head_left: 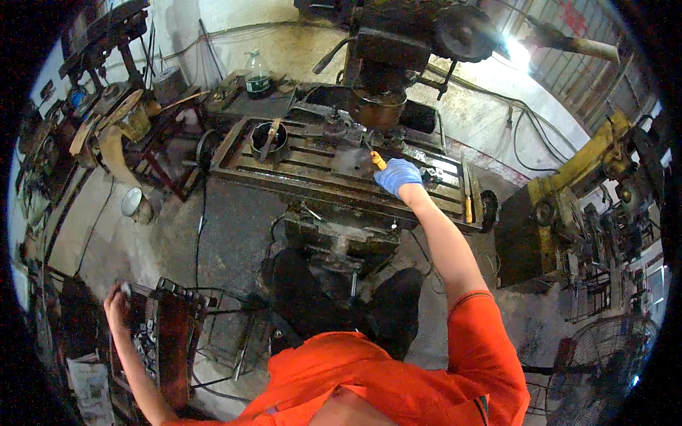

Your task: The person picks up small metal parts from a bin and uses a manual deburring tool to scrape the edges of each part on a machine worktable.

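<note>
My right hand [398,177], in a blue glove, is closed around a yellow-handled tool [379,161] above the slotted machine table [312,177]. The tool's thin dark end points away from me, toward small metal parts near the spindle; its exact kind is unclear. Far to the left, my bare left hand [116,307] is over the edge of an open tool cabinet [163,334]. Its fingers are bent around a small pale thing [126,290], too small to name. A second yellow-handled tool [468,206] lies at the table's right end.
A dark pot [257,145] with a brush-like stick stands on the table's left. Behind are a green-labelled bottle [258,74] and the machine head [387,57]. A metal can [135,204] stands on the floor at left. A yellow machine [568,167] and fan [604,362] are at right.
</note>
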`<action>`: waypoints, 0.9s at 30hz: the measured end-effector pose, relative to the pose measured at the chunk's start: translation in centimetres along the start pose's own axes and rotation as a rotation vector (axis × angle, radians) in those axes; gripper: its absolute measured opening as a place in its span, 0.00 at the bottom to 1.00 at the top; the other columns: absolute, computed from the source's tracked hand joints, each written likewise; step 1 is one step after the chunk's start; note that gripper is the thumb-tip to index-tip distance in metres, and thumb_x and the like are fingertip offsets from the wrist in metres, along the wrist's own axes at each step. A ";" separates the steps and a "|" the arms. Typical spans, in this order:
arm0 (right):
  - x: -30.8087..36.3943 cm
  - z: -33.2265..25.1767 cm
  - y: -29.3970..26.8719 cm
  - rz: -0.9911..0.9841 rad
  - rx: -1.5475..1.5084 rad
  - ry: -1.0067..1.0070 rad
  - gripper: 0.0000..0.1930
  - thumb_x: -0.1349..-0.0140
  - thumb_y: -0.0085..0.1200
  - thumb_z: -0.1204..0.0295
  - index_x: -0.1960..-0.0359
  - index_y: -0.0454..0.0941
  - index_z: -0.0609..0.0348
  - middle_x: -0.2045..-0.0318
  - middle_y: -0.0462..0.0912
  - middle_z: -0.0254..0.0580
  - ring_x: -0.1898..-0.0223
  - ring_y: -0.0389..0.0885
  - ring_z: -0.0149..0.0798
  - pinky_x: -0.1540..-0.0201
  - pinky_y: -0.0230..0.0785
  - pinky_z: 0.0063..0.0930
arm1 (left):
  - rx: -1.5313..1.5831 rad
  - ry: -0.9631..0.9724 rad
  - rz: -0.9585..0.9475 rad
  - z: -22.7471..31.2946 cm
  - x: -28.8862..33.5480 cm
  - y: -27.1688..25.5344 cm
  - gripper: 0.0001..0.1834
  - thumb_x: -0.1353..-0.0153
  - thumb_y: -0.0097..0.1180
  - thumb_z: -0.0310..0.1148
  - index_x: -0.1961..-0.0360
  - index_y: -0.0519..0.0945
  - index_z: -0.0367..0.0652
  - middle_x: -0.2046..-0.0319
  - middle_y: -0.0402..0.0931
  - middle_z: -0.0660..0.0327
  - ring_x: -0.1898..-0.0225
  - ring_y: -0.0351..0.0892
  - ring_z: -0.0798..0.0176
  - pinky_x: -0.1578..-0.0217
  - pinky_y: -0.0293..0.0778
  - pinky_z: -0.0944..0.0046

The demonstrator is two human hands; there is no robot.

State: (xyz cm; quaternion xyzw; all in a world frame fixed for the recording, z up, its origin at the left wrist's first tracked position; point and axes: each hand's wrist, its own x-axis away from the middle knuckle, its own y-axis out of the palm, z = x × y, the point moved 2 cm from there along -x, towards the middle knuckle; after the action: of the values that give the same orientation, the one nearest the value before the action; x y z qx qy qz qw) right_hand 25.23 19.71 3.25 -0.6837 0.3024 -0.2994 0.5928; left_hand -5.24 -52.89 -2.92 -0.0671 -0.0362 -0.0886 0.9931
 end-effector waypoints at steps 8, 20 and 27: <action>12.9 2.6 -3.8 -0.379 -0.070 -0.063 0.25 0.56 0.55 0.48 0.75 0.78 0.63 0.76 0.78 0.57 0.71 0.79 0.51 0.65 0.69 0.39 | 0.717 -0.173 -0.595 5.5 2.5 33.2 0.17 0.50 0.56 0.26 0.57 0.71 0.38 0.68 0.75 0.60 0.68 0.75 0.64 0.62 0.73 0.57; 19.7 2.8 -4.9 -0.146 -0.099 -0.403 0.23 0.49 0.49 0.46 0.80 0.76 0.56 0.83 0.76 0.52 0.77 0.76 0.54 0.73 0.67 0.42 | 0.584 -0.284 -1.022 8.1 9.3 54.9 0.11 0.44 0.55 0.33 0.67 0.74 0.35 0.74 0.76 0.56 0.79 0.75 0.65 0.69 0.74 0.63; 18.5 4.4 -4.7 -0.228 -0.012 -0.339 0.23 0.50 0.49 0.46 0.80 0.76 0.55 0.83 0.75 0.52 0.78 0.75 0.54 0.73 0.66 0.42 | 0.302 -0.127 -1.025 9.3 8.0 58.1 0.08 0.48 0.57 0.29 0.71 0.75 0.35 0.74 0.75 0.58 0.73 0.77 0.65 0.72 0.74 0.68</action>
State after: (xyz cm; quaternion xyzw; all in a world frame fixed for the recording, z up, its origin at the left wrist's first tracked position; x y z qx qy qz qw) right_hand 40.67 8.83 8.30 -0.7577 0.1208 -0.2431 0.5935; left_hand 12.55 3.67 -0.38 0.0973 -0.1367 -0.5517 0.8170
